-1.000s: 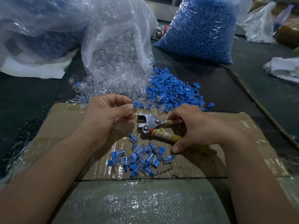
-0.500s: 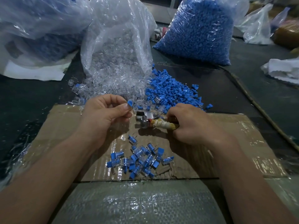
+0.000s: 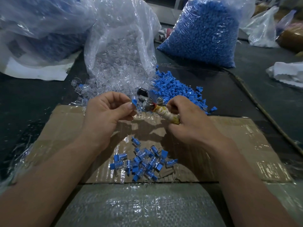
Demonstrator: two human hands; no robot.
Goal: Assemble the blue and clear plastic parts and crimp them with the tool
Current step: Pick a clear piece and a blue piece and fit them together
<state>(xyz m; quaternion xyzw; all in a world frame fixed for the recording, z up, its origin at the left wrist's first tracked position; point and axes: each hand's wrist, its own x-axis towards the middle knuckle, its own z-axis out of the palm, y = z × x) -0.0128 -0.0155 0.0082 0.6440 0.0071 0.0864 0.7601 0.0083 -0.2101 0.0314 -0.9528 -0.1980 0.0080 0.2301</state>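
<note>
A batch of finished blue-and-clear plastic pieces [image 3: 141,163] sits piled on the taped brown cardboard sheet [image 3: 65,128]. Heaps of loose blue parts [image 3: 177,89] and clear parts [image 3: 114,76] lie beyond, so most is likely left. Left hand [image 3: 108,112] pinches one small blue plastic cap [image 3: 134,102], thumb to forefinger, just beside the metal crimping tool [image 3: 148,104]. Right hand [image 3: 190,123] fingers curl round its tape-wrapped handle. Clear shell on cap: can't tell.

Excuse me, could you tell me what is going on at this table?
A person is putting small plastic pieces together. The left hand pinches a blue part, while the right hand grips the crimping tool by its wrapped handle, metal head toward the left hand. The part is not yet in the tool. A pile of assembled pieces lies on the cardboard; loose blue parts and a bag of clear parts sit behind.
</note>
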